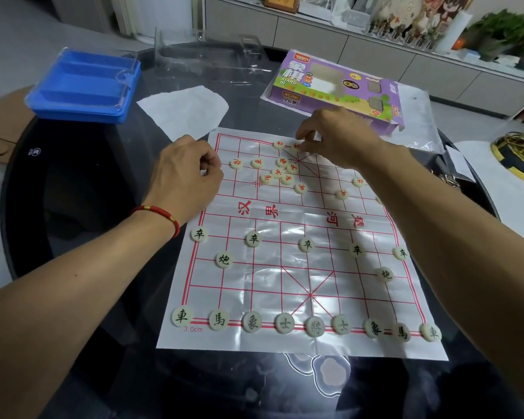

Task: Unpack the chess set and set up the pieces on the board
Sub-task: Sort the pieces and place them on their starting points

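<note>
A white plastic board sheet (pixel 288 267) with red grid lines lies on the dark round table. Black-lettered pieces stand in order on its near half, among them the back row with the general (pixel 314 326). Red-lettered pieces (pixel 280 172) lie in a loose cluster on the far half. My right hand (pixel 339 137) reaches over the far edge and pinches a red piece (pixel 297 145) at the top row, beside another red piece (pixel 278 144). My left hand (pixel 191 173) hovers at the board's far left corner with fingers curled; whether it holds a piece is hidden.
A blue compartment tray (pixel 82 89) under a clear lid sits at the far left. A purple chess box (pixel 336 89) lies behind the board, with a clear plastic insert (pixel 206 55) and a white plastic bag (pixel 185 110) nearby. A gold stand (pixel 521 158) is at right.
</note>
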The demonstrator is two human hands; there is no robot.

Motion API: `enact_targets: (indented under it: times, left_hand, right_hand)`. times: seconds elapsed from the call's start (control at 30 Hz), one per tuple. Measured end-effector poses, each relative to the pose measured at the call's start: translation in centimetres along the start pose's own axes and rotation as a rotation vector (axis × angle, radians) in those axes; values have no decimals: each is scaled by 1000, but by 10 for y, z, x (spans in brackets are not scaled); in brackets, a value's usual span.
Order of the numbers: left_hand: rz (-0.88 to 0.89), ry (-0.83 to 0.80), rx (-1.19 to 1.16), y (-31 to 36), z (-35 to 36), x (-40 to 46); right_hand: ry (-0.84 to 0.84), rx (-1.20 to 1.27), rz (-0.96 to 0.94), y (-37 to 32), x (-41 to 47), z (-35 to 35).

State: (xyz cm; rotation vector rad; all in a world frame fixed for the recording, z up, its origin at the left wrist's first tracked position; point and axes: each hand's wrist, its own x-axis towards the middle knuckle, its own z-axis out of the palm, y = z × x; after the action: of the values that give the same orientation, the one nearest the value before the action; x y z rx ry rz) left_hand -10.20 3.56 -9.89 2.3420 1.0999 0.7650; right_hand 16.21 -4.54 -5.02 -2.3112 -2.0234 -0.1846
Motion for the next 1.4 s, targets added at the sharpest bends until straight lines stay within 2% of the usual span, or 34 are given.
enact_targets:
  times: [0.63, 0.83, 1.03, 1.4]
  left_hand:
    - [11, 3, -5, 1, -2, -1]
    - [8, 4, -5, 1, -2, -1]
    - [9, 5, -4, 2, -1, -2]
    - [7, 1, -2, 4, -3, -2]
  right_hand:
    - [-73, -5, 28, -2, 2, 1]
    - [5, 17, 1, -5, -14, -10]
    - [-164, 104, -64, -21, -24, -13]
    - [-170, 97, -57, -14, -38, -26]
